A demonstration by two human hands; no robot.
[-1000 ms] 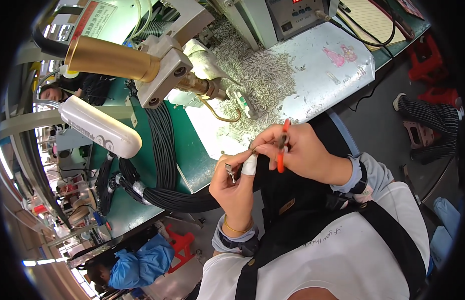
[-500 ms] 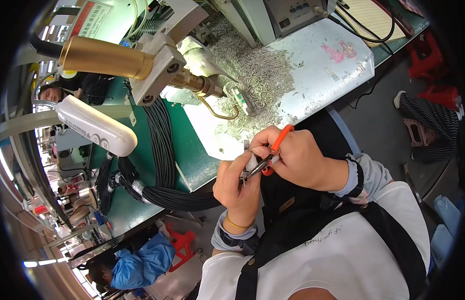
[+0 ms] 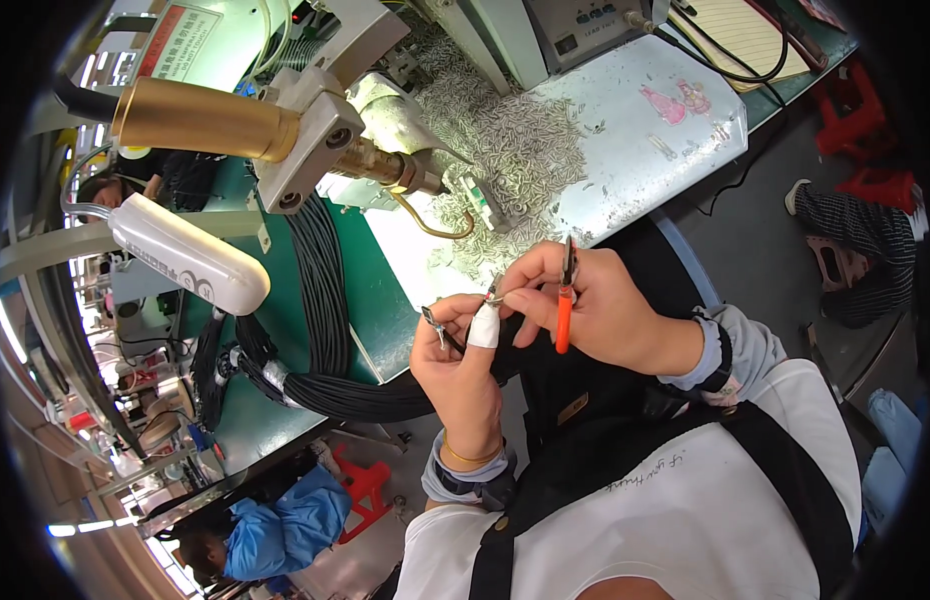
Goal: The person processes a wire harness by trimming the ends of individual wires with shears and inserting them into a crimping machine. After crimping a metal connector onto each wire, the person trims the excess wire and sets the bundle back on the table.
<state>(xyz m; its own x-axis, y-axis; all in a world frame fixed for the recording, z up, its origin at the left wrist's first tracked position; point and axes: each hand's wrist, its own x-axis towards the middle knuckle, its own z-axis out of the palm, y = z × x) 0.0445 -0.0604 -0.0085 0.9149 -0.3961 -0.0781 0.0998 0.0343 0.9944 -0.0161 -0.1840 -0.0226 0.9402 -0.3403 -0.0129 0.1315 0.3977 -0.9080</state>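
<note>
My left hand (image 3: 460,375) is closed on the end of a black cable, with a white cover (image 3: 484,327) on the thumb. A small metal connector (image 3: 432,318) sticks out beside its index finger. My right hand (image 3: 610,305) keeps a pair of pliers with orange handles (image 3: 564,322) tucked in its fingers, jaws pointing up and away. Its thumb and index finger pinch at the cable end by the left thumb's tip; the small part between them is too fine to make out.
Beyond my hands, many small metal pieces (image 3: 530,150) cover a pale metal sheet (image 3: 675,150). A brass-coloured cylinder on a machine (image 3: 205,117) and a white lamp (image 3: 190,255) overhang the left side. A bundle of black cables (image 3: 320,290) lies on the green bench. People sit nearby.
The pliers have swung from pointing at the left hand's connector to jaws up within my right hand. Right thumb and finger now pinch at the cable end; the connector has shifted left.
</note>
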